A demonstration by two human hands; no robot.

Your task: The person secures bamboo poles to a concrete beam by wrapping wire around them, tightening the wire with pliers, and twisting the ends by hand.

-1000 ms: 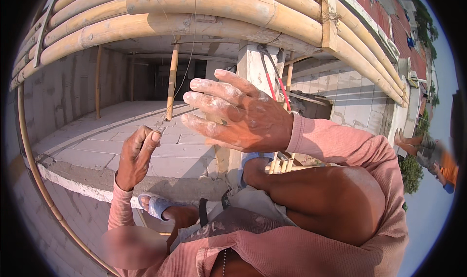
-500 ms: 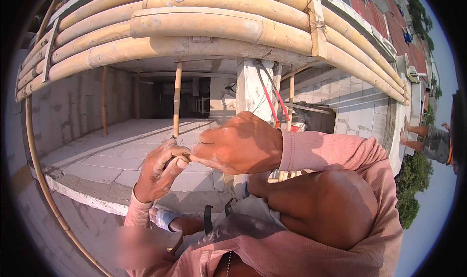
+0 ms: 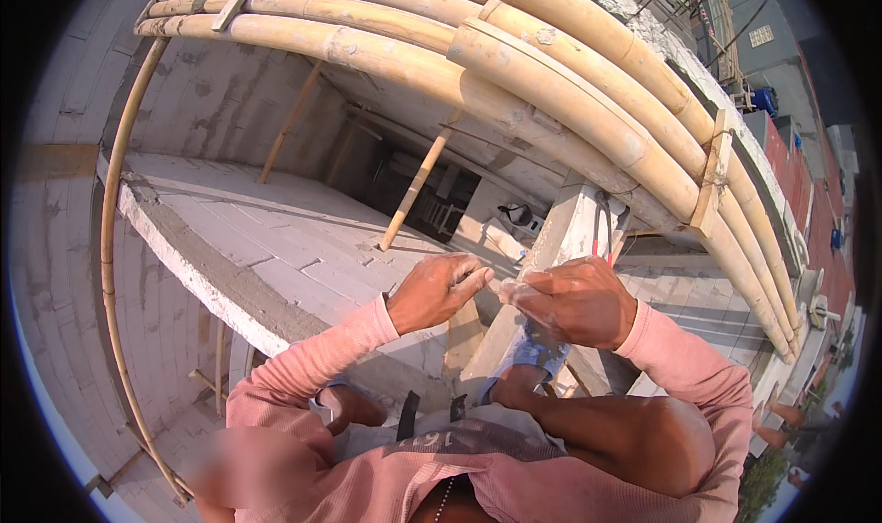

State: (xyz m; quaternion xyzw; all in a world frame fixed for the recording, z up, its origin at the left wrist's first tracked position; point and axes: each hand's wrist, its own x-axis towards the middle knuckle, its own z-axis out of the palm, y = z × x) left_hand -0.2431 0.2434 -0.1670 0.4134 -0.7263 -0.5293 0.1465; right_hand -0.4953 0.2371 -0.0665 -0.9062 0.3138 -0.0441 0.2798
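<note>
My left hand point(image 3: 435, 293) is closed in a pinch, thumb pressed against the curled fingers, in front of my knees. A short gap to its right is my right hand point(image 3: 581, 302), also closed, with its fingertips pointing toward the left one. Whatever the fingers grip, if anything, is too small to make out; a faint thin strand may run between them. Both hands look dusty, in pink sleeves. Behind the right hand stands a pale concrete post point(image 3: 568, 229), with a long red-handled tool point(image 3: 599, 231) leaning by it.
Thick bamboo poles point(image 3: 395, 22) lie in a row across the top, tied with wooden cleats point(image 3: 712, 174). Slim bamboo props point(image 3: 418, 187) stand on the pale block surface point(image 3: 266, 220) beyond its rough ledge point(image 3: 197, 270). At far right, partly visible, is another person point(image 3: 781, 422).
My hands have moved apart, the right one shifting rightward and both now to the right of before. The view has tilted, so the poles slope down to the right.
</note>
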